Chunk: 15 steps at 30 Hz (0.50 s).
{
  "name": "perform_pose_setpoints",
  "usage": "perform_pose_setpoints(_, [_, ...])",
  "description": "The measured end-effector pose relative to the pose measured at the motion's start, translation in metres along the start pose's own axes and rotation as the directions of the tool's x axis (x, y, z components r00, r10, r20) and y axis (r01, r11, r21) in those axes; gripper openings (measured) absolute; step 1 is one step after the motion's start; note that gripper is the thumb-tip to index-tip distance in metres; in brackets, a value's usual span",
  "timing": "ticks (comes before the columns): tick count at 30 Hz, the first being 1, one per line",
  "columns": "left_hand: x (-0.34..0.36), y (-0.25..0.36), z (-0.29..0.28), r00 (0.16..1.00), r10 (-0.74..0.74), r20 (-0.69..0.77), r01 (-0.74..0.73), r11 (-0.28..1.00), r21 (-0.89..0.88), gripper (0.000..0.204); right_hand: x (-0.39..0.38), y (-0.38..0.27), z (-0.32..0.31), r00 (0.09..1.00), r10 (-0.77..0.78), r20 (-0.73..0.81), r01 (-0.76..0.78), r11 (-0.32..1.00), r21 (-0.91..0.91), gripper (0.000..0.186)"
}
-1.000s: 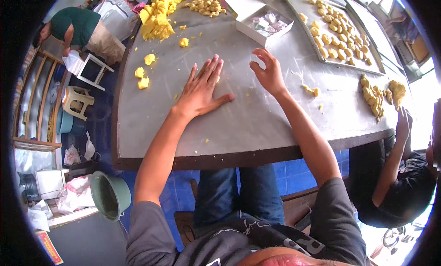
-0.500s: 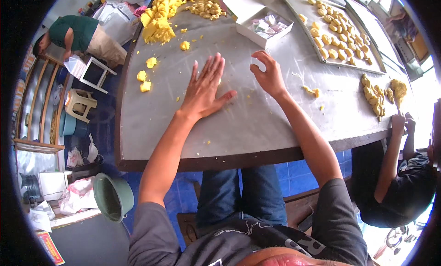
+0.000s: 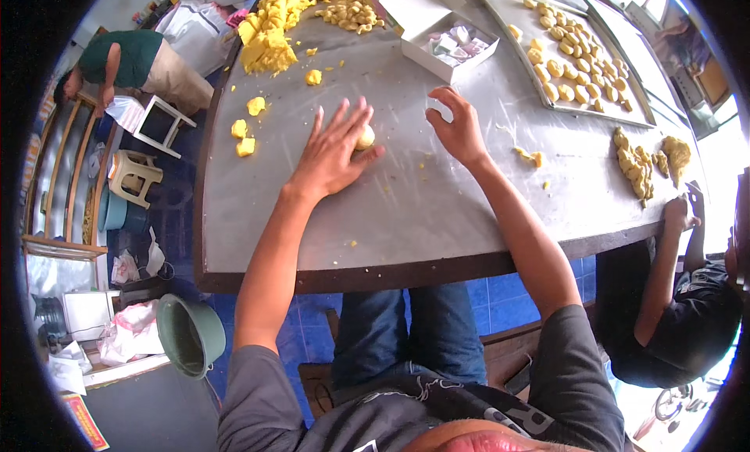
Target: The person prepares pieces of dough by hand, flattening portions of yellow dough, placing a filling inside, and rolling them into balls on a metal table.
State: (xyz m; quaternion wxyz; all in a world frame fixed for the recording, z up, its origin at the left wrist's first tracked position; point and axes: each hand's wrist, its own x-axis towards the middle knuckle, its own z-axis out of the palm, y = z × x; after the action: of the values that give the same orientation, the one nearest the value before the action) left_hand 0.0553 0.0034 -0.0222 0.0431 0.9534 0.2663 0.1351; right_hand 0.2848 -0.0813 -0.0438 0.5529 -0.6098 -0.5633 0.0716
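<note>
My left hand (image 3: 332, 157) lies palm down on the metal table, its fingers stretched and spread. A small pale yellow dough ball (image 3: 365, 137) shows between its index finger and thumb, partly hidden by the hand. To the right, my right hand (image 3: 457, 128) hovers over or rests on the tabletop, with its thumb and curled index finger apart and nothing visible between them. Several yellow filling lumps (image 3: 239, 129) sit left of my left hand. A thin dough scrap (image 3: 530, 156) lies to the right of my right hand.
A yellow mass (image 3: 269, 42) and beige dough pieces (image 3: 351, 13) lie at the far left. Beyond my hands stand a white box (image 3: 451, 69) of small wrapped pieces and a tray (image 3: 642, 112) of dough balls. A co-worker's hand (image 3: 681, 211) is near dough (image 3: 634, 167) at right.
My left hand has slid left and slightly nearer, and the dough ball now shows beside its fingers. My right hand stays put. The co-worker's hands at right have shifted a little.
</note>
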Motion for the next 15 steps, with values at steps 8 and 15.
perform_pose_setpoints(8, [0.004,-0.011,-0.006,0.989,0.139,-0.057,-0.145,0.982,-0.125,0.061,-0.001,-0.001,0.002,0.999,-0.040,-0.002,0.040,0.999,-0.027,0.026])
perform_pose_setpoints(15, [0.004,0.001,-0.008,0.984,-0.013,-0.176,-0.043,0.951,-0.307,0.036,-0.001,-0.008,0.000,1.000,-0.004,0.006,0.004,1.000,-0.027,0.026])
